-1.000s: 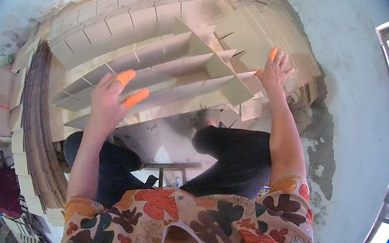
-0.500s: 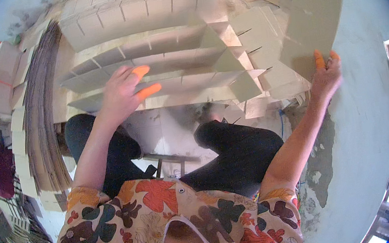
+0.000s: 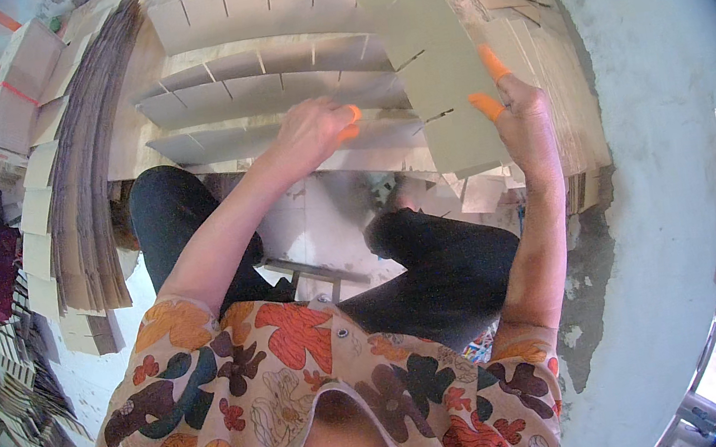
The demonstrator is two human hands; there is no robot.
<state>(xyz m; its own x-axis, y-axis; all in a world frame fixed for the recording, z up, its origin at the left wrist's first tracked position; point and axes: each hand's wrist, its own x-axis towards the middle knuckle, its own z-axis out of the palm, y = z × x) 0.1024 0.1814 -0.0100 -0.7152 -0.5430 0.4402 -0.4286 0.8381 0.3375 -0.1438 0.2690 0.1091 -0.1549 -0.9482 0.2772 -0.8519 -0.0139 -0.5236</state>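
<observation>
My right hand (image 3: 526, 113), orange covers on thumb and a finger, grips the right edge of a long slotted cardboard strip (image 3: 437, 66). That strip stands tilted across the right ends of several parallel slotted cardboard strips, hiding whatever is behind it. My left hand (image 3: 318, 133), also with orange-covered fingertips, is closed in a pinch over the nearest parallel strip (image 3: 219, 144). Whether anything sits between those fingertips I cannot make out. Further back, a middle strip (image 3: 267, 94) stands on edge with slots along its top.
Stacked slotted cardboard (image 3: 255, 9) lies at the table's back. A tall row of cardboard sheets (image 3: 94, 169) runs along the left, beside a strapped cardboard bundle (image 3: 19, 88). More cardboard sheets (image 3: 554, 86) lie at right, next to the wall (image 3: 651, 91).
My right hand has swung the cardboard strip leftward from the right side, over the parallel strips. My left hand has moved right, and its spread fingers have closed.
</observation>
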